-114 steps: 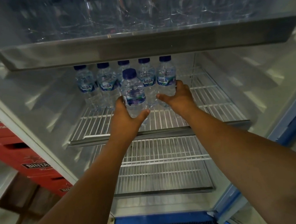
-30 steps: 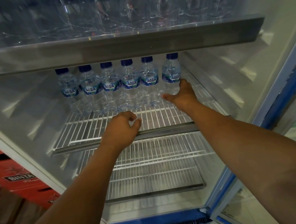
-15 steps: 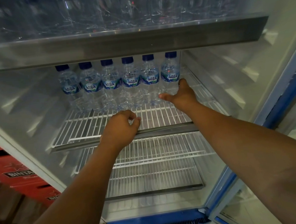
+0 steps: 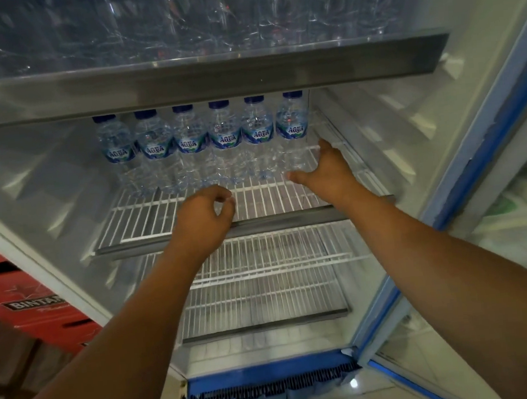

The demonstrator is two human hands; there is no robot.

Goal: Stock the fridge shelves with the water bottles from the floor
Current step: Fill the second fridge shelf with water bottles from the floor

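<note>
The right hand, right of centre, is spread and holds nothing. Its thumb lies in front of the foot of the rightmost bottle and its forefinger reaches up along that bottle's right side; I cannot tell whether it touches the plastic. The left hand, at centre, is loosely curled and holds nothing, over the front rail of the wire shelf. The row of six bottles stands upright at the back of that shelf, shoulder to shoulder. No bottles on the floor are in view.

The risk is a sideways knock. The bottles are tall, stand on thin wires and crowd each other, so a nudge from the right thumb could tip the end one into its neighbours. A foot could also settle between two wires and leave a bottle leaning.
</note>
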